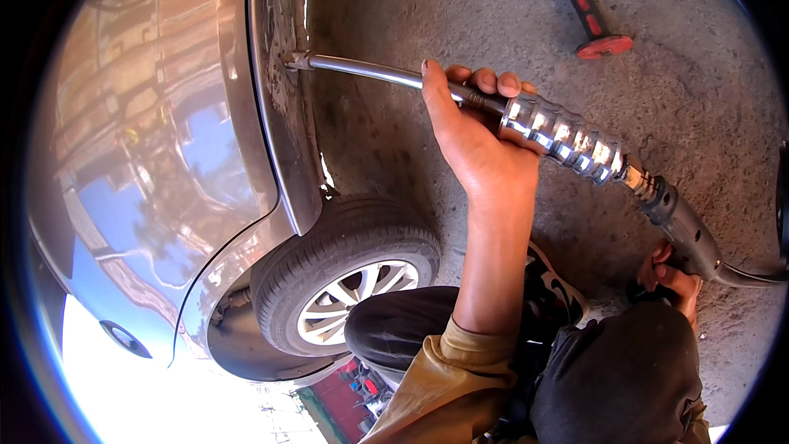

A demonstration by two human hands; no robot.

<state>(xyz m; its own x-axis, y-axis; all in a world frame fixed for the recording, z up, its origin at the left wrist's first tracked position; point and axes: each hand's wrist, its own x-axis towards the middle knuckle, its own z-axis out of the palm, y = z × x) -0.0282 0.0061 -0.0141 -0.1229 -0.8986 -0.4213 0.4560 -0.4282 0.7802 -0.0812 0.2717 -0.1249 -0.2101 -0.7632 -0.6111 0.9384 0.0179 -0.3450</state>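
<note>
Left hand (489,148) grips slide hammer (563,133), sill edge (293,115) to open concrete (436,0).

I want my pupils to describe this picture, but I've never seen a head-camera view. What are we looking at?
There is no machine worker here, just a person's two bare hands. A wide camera worn on the head looks down at them, so straight edges bend near the rim. The left hand holds a long metal tool; its tip appears to touch the scuffed lower edge of a car, near a wheel. The right hand is beside the tool's black handle; its grip is unclear. A red-and-black tool lies on the floor.
</note>
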